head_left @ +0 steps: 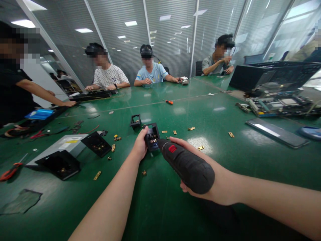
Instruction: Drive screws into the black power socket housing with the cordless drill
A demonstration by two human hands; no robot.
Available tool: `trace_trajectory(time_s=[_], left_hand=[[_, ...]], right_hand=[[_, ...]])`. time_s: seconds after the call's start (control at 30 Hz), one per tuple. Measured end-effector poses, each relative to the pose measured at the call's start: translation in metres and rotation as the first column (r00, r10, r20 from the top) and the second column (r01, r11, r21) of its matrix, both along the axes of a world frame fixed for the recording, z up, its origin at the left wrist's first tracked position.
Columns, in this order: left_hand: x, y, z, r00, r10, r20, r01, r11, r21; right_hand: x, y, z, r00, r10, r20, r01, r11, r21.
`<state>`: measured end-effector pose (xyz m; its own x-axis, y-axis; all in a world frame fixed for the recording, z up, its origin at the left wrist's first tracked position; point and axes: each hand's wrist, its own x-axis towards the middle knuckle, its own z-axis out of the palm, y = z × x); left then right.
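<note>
My left hand (140, 144) grips the left side of a small black plastic housing (152, 127) with brass terminals inside, tilted toward me on the green table. My right hand (198, 187) is wrapped round a black cordless drill (188, 164) with a red switch. The drill's nose points at the housing's lower right edge; whether its bit touches a terminal is hidden. Brass terminal plates (201, 147) lie to the right. Close behind the housing stands a black square frame (135, 121). Nearer me, a small brass screw piece (144, 173) rests beside my left forearm.
Two more black housings (59, 164) stand at the left by a grey metal box (75, 142). An orange-handled screwdriver (11, 171) and a glass shard (22, 202) lie at far left. Circuit boards (281, 102) and a black case (273, 75) occupy the right. Several people sit or stand around the table.
</note>
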<state>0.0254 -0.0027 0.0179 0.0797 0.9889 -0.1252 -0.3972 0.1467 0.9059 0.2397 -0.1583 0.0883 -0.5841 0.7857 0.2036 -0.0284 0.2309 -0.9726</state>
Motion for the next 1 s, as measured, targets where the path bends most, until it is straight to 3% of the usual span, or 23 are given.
trace_trajectory(time_s=[0.4,0.87,1.0], left_hand=[[0.0011,-0.0020,0.0024,1.000,-0.012,-0.019,0.012,1.000,0.005],[0.0009,-0.0010,0.0014,1.000,-0.016,-0.023,0.016,1.000,0.011],[0.0004,-0.0011,0.0013,0.999,-0.012,-0.032,0.012,1.000,0.007]], right_hand=[[-0.0022,0.0000,-0.0016,0.997,0.039,-0.065,-0.043,0.997,-0.065],[-0.0006,0.0003,-0.0013,0.998,0.030,-0.055,-0.034,0.997,-0.066],[-0.0003,-0.0001,0.0002,1.000,0.007,0.012,-0.006,0.997,-0.072]])
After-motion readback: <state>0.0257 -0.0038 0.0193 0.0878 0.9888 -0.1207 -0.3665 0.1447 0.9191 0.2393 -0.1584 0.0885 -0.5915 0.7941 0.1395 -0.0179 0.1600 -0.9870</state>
